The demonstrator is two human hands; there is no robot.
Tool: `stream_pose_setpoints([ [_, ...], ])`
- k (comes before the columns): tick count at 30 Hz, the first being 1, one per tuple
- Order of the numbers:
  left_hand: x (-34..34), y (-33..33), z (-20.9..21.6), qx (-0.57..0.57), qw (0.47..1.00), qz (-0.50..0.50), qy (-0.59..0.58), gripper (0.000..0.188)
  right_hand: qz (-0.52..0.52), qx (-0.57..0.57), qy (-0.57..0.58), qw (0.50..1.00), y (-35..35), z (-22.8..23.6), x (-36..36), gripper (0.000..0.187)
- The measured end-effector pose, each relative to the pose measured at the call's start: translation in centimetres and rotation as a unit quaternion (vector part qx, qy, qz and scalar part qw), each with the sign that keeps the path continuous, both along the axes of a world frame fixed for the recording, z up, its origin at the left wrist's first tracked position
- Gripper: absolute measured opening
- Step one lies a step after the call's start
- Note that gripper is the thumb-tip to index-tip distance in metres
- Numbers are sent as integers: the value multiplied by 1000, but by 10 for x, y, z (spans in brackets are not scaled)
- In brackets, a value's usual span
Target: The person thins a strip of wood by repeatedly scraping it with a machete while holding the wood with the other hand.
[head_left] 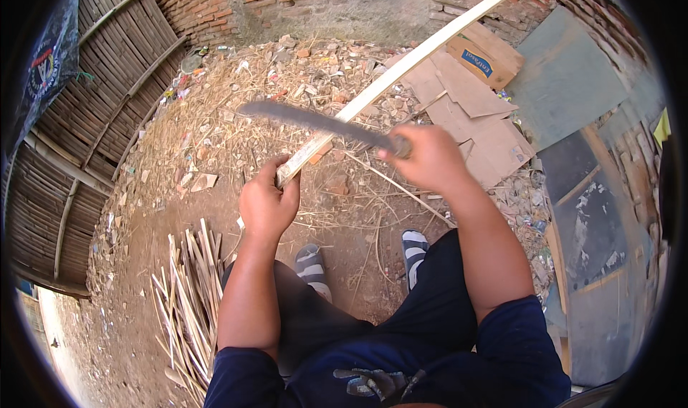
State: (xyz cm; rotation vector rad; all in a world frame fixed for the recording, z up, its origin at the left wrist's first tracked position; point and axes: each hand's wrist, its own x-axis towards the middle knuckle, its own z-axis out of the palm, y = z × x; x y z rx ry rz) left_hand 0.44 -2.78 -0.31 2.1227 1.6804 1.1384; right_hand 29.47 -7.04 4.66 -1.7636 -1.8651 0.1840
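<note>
My left hand (269, 204) is closed round the near end of a long pale strip of split bamboo or wood (390, 78). From there the strip slants up to the far right, reaching the brick wall. In my right hand (428, 158) is the handle of a machete (308, 117), its dark blade pointing left. The blade crosses the strip a little beyond my left hand; whether it touches or hovers just over it I cannot tell. My right fingers are slightly blurred.
A bundle of thin split sticks (190, 300) lies by my left leg. Flattened cardboard (466, 114) and grey sheets (573, 71) lie at the right. Ahead, rubble and dry straw (222, 121) cover ground up to a brick wall (308, 10). A bamboo wall (107, 85) stands left.
</note>
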Motion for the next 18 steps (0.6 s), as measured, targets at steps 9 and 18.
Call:
stream_pose_setpoints([
  [9, -27, 5, 2, 16, 1000, 14, 8, 33, -68, 59, -21, 996, 11, 1, -4, 32],
  [18, -49, 7, -1, 21, 998, 47, 42, 32, -91, 32, 50, 994, 19, 13, 8, 36],
])
